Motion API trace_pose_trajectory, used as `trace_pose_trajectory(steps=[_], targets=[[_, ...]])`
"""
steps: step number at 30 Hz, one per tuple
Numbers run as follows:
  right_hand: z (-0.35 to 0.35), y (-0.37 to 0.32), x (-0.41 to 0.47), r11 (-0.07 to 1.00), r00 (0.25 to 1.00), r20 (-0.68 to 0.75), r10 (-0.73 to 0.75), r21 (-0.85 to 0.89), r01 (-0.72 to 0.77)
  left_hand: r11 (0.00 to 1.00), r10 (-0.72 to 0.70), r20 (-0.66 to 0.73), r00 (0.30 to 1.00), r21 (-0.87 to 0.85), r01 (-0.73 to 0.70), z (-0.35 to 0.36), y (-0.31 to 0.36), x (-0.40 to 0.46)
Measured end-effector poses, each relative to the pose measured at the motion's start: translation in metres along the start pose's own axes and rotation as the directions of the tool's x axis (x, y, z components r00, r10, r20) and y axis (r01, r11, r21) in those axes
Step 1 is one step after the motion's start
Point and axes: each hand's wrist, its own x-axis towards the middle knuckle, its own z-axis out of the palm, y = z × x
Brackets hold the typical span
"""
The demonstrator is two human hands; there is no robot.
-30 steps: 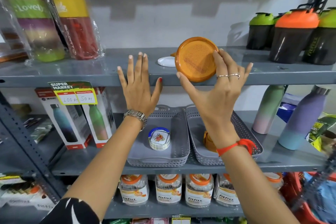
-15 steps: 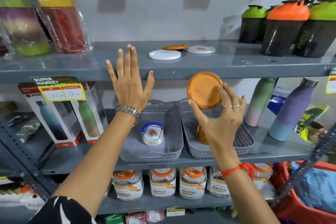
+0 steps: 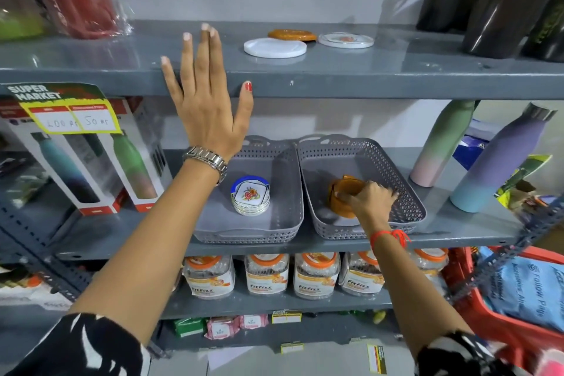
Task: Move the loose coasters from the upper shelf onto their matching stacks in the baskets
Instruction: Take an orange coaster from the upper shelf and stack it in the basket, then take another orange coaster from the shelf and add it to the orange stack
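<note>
Down in the right basket (image 3: 406,207), right hand (image 3: 370,200) lowered onto the orange stack (image 3: 343,197), fingers curled around an orange coaster at the top of that stack; whether the coaster is released yet cannot be told. Step in hand, by judgement: seating this coaster on its matching pile. Left hand (image 3: 207,107) raised flat against the front edge of the upper shelf (image 3: 396,76), fingers spread and holding nothing. On the upper shelf, three loose coasters left: white coaster (image 3: 274,47) nearest the edge, orange coaster (image 3: 292,35) just behind and touching it, patterned coaster (image 3: 346,40) just beside on the right. In the left basket (image 3: 274,223), patterned stack (image 3: 251,195) with blue rim and flower print, upright and untouched. Next move likely calls for: let go squarely so the pile stays aligned, withdraw clear of the basket wall, reach up for the remaining orange coaster or the patterned one. No white stack visible in either basket; destination for the white coaster cannot be told.
</note>
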Motion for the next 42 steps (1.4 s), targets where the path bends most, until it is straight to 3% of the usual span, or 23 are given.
trace_pose_trajectory(steps=[14, 17, 20, 22, 23, 25, 26, 27, 29, 30, 31, 33, 34, 35, 38, 42], targets=[[0.018, -0.004, 0.023, 0.969, 0.984, 0.176, 0.008, -0.245, 0.036, 1.000, -0.019, -0.060, 0.998, 0.020, 0.020, 0.006, 0.001, 0.000], [0.015, -0.004, 0.019, 0.971, 0.996, 0.086, -0.025, -0.236, 0.045, 1.000, -0.020, -0.054, 0.998, 0.018, 0.021, 0.007, 0.001, -0.001], [0.000, -0.015, 0.006, 0.981, 0.978, -0.141, -0.156, -0.140, 0.137, 1.000, -0.024, -0.052, 0.998, 0.015, 0.024, 0.007, 0.001, -0.001], [-0.020, -0.033, -0.011, 0.952, 0.880, -0.367, -0.302, -0.060, 0.301, 1.000, -0.023, -0.052, 0.998, 0.012, 0.023, 0.007, 0.000, -0.001], [-0.035, -0.044, -0.021, 0.909, 0.772, -0.518, -0.368, -0.027, 0.415, 1.000, -0.020, -0.053, 0.998, 0.008, 0.020, 0.007, 0.000, -0.001], [-0.072, -0.068, -0.041, 0.764, 0.452, -0.796, -0.402, -0.020, 0.645, 1.000, -0.018, -0.043, 0.999, -0.002, 0.018, 0.006, -0.001, -0.002], [-0.093, -0.080, -0.050, 0.685, 0.295, -0.878, -0.376, -0.050, 0.727, 1.000, -0.014, -0.036, 0.999, -0.007, 0.014, 0.005, -0.001, -0.002], [-0.116, -0.093, -0.058, 0.619, 0.189, -0.921, -0.341, -0.069, 0.783, 1.000, -0.013, -0.027, 1.000, -0.010, 0.013, 0.005, -0.001, -0.002], [-0.159, -0.121, -0.070, 0.563, 0.113, -0.953, -0.281, -0.069, 0.824, 1.000, -0.016, -0.007, 1.000, -0.013, 0.016, 0.005, -0.002, -0.003], [-0.177, -0.135, -0.072, 0.575, 0.142, -0.953, -0.269, -0.040, 0.817, 1.000, -0.017, 0.002, 1.000, -0.010, 0.017, 0.004, -0.002, -0.003], [-0.191, -0.149, -0.071, 0.602, 0.233, -0.931, -0.280, 0.019, 0.798, 1.000, -0.015, 0.009, 1.000, -0.007, 0.015, 0.004, -0.002, -0.004], [-0.215, -0.176, -0.061, 0.672, 0.540, -0.764, -0.354, 0.194, 0.715, 1.000, -0.009, 0.026, 1.000, -0.011, 0.009, 0.002, -0.002, -0.003], [-0.223, -0.189, -0.052, 0.708, 0.656, -0.644, -0.394, 0.243, 0.663, 1.000, -0.010, 0.035, 0.999, -0.015, 0.010, 0.001, -0.002, -0.003], [-0.228, -0.201, -0.039, 0.740, 0.727, -0.537, -0.428, 0.254, 0.623, 1.000, -0.007, 0.041, 0.999, -0.016, 0.007, 0.001, -0.002, -0.003], [-0.231, -0.234, -0.005, 0.837, 0.834, -0.298, -0.465, 0.158, 0.524, 1.000, -0.003, 0.067, 0.998, -0.015, 0.004, -0.002, -0.003, -0.001], [-0.221, -0.254, 0.019, 0.873, 0.867, -0.101, -0.488, -0.041, 0.486, 1.000, -0.007, 0.086, 0.996, -0.025, 0.009, -0.003, -0.003, -0.001]])
